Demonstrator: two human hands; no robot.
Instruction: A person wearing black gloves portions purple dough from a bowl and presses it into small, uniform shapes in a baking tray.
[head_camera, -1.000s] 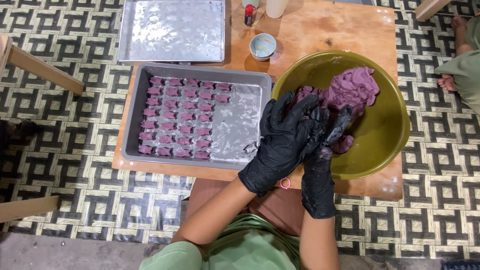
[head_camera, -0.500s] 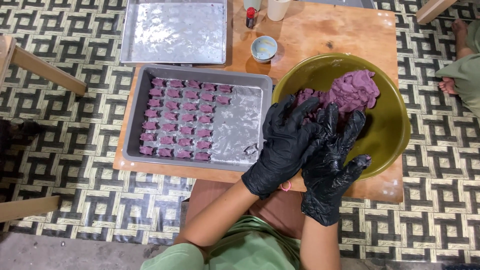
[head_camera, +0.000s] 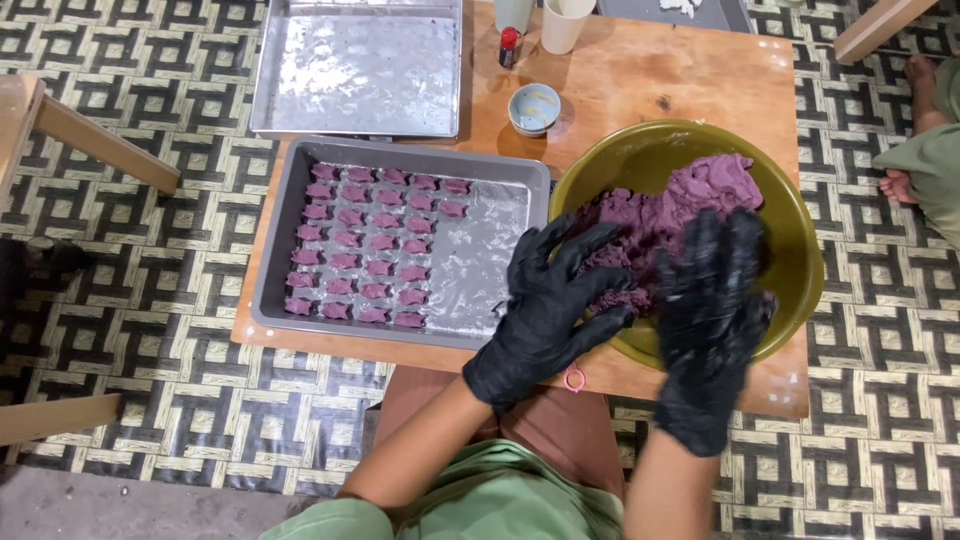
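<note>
My left hand (head_camera: 548, 312) wears a black glove and hovers with fingers spread at the near left rim of the olive-green bowl (head_camera: 640, 160), touching the purple dough (head_camera: 700, 195) inside. Beside it, my right hand (head_camera: 708, 318), also black-gloved, is spread open over the bowl's near side, slightly blurred. Neither hand holds anything. Left of the bowl lies a grey baking tray (head_camera: 500, 180) with several rows of small purple star-shaped pieces (head_camera: 372, 245) on its left part.
A second, shiny tray (head_camera: 360, 65) lies behind the first. A small blue bowl (head_camera: 534, 106), a little red-capped bottle (head_camera: 509, 45) and two cups stand at the back of the wooden table (head_camera: 680, 75). A person's bare foot (head_camera: 905, 185) is at the right.
My hands were pressed together over the bowl's near edge. They have come apart and both now spread open, the right one moving right over the bowl.
</note>
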